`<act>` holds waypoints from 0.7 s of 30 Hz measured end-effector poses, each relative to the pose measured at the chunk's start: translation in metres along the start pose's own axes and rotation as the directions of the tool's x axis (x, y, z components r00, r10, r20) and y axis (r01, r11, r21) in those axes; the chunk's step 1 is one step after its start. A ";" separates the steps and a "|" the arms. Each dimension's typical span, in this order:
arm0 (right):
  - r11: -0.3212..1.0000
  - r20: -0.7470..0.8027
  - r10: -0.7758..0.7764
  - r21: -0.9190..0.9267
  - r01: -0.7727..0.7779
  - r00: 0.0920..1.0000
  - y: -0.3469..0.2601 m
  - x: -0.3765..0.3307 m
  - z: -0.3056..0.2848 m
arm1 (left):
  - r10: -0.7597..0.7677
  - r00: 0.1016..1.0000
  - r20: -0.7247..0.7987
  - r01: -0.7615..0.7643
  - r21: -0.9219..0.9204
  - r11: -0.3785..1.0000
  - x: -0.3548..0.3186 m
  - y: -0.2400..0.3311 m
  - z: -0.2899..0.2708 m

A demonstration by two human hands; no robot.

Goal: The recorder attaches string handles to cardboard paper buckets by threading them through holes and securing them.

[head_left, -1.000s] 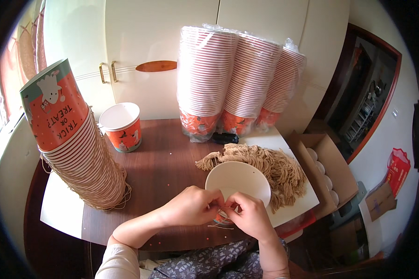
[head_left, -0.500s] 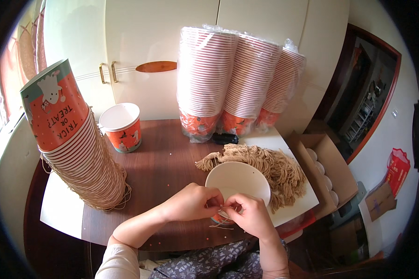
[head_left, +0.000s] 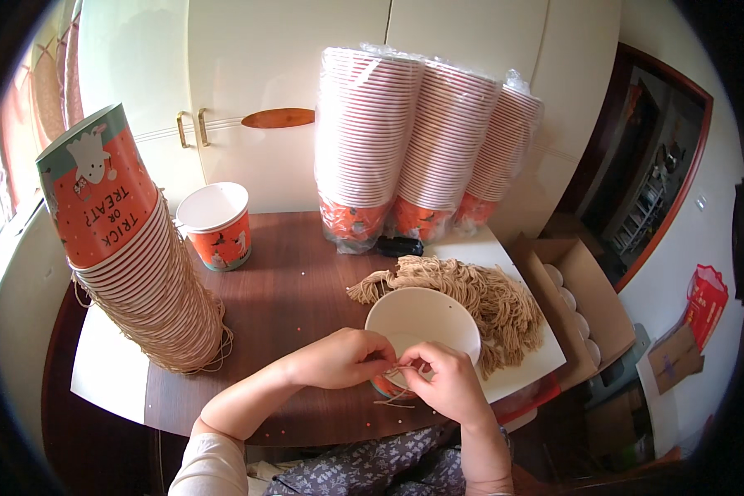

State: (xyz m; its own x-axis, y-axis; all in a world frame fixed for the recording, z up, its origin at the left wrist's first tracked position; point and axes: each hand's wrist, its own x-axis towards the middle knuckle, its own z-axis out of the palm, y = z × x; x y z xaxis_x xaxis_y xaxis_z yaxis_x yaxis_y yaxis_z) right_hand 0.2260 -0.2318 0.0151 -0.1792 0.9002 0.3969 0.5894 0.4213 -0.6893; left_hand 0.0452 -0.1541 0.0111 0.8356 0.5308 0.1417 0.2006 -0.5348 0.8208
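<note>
A white-lined paper bucket [head_left: 422,314] stands upright close to me, its orange printed side mostly hidden. At its near rim, my left hand [head_left: 347,357] and my right hand [head_left: 442,376] meet, both closed in a pinch on a thin tan cord [head_left: 397,403]. Loose ends of the cord hang below the fingertips, against the bucket's side. Just behind and to the right of the bucket lies a heap of tan cords [head_left: 471,302]. The exact shape of the cord between the fingers is partly covered.
At left leans a tall stack of upside-down orange buckets [head_left: 132,256] with cords hanging from it. One upright bucket [head_left: 221,223] stands behind. Plastic-wrapped bucket stacks [head_left: 364,140] rise at the back, beside a small black object [head_left: 400,246]. A cardboard box [head_left: 587,306] stands right.
Both hands stay at the bucket's near rim. The left hand has shifted very slightly down, and a bit more cord shows between the fingertips.
</note>
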 end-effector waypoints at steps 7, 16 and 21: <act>0.941 -0.030 -0.241 -0.252 0.226 0.970 -0.007 0.000 -0.005 | 0.017 0.999 0.029 -0.015 -0.074 0.997 -0.001 0.002 -0.002; 0.888 -0.052 -0.288 -0.388 0.246 0.956 -0.004 -0.002 0.002 | -0.022 0.998 0.061 0.032 -0.154 0.988 0.001 -0.003 -0.002; 0.869 -0.084 -0.312 -0.428 0.249 0.946 -0.001 -0.002 0.008 | 0.004 1.000 0.025 0.000 -0.163 0.987 0.001 -0.001 -0.002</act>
State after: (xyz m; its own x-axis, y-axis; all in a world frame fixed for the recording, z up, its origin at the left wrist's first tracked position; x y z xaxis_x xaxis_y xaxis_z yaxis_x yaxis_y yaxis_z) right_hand 0.2195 -0.2327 0.0105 -0.2873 0.7109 0.6419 0.8049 0.5425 -0.2406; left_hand 0.0452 -0.1516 0.0112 0.8487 0.5124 0.1309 0.1147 -0.4200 0.9003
